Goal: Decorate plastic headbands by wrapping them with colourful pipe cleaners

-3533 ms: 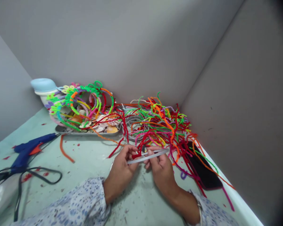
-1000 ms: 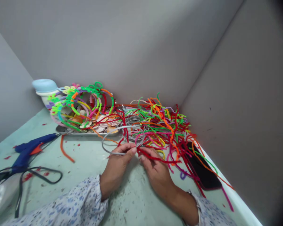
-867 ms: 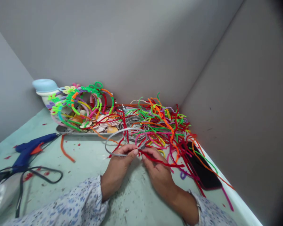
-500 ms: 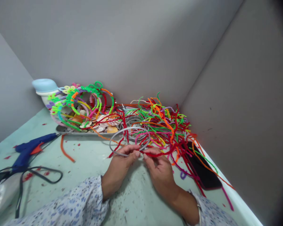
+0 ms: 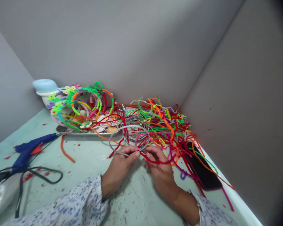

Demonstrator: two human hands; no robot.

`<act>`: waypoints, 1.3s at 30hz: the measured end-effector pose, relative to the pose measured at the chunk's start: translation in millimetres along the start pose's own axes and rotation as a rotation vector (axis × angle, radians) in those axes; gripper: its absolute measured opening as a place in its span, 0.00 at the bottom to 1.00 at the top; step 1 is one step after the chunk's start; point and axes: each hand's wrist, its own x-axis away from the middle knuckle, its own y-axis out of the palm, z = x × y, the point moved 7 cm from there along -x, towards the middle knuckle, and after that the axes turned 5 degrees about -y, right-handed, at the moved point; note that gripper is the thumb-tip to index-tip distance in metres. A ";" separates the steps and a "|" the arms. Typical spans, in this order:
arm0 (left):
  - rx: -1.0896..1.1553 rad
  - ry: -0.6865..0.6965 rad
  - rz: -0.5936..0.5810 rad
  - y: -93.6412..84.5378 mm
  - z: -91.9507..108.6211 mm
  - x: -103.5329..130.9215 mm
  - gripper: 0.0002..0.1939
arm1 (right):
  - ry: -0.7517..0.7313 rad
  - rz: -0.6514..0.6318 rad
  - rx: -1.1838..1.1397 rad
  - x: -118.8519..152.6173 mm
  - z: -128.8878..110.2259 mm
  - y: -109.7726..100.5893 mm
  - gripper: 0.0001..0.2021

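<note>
A thin grey hoop (image 5: 111, 138) stands tilted in front of me, its near side pinched between the thumb and fingers of my left hand (image 5: 122, 164). A red pipe cleaner (image 5: 155, 162) meets the hoop at my left fingertips and curves off to the right. Close on the right, my right hand (image 5: 159, 166) has its fingers bent around the red pipe cleaner, with the thumb partly hidden beneath it. Behind the hoop lie several more grey hoops (image 5: 132, 121) in a stack.
A metal tray (image 5: 89, 134) holds shells (image 5: 101, 125) and decorated hoops (image 5: 85, 91). A white bottle (image 5: 46, 88) stands behind. Left lies a blue glue gun (image 5: 25, 150); right, tangled pipe cleaners (image 5: 165, 116) and a phone (image 5: 205, 172).
My right hand's fingers have shifted and lifted around the red pipe cleaner, which now bows lower in front of them. My left hand and the hoop have barely moved.
</note>
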 end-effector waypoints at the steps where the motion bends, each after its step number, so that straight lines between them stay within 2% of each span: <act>1: 0.009 -0.002 -0.013 1.0 -0.4 0.0 0.11 | 0.033 0.043 -0.032 -0.6 3.3 -2.1 0.08; 3: 0.027 -0.010 -0.037 2.7 -2.2 -0.4 0.11 | 0.046 0.091 -0.080 -2.2 5.5 -4.4 0.09; 10: 0.016 0.004 -0.117 8.0 -4.4 -1.7 0.11 | -0.025 0.075 -0.012 -4.9 3.1 -8.1 0.08; 20: 0.081 -0.007 -0.236 14.6 -6.5 1.2 0.09 | 0.038 0.066 0.000 -2.3 5.4 -6.8 0.09; 33: -0.068 0.029 -0.177 13.8 -2.8 4.1 0.12 | 0.071 0.128 -0.017 -5.4 2.2 -8.3 0.09; 39: -0.103 0.032 -0.178 12.5 -5.3 4.1 0.12 | 0.131 0.069 -0.072 -2.5 2.1 -3.0 0.10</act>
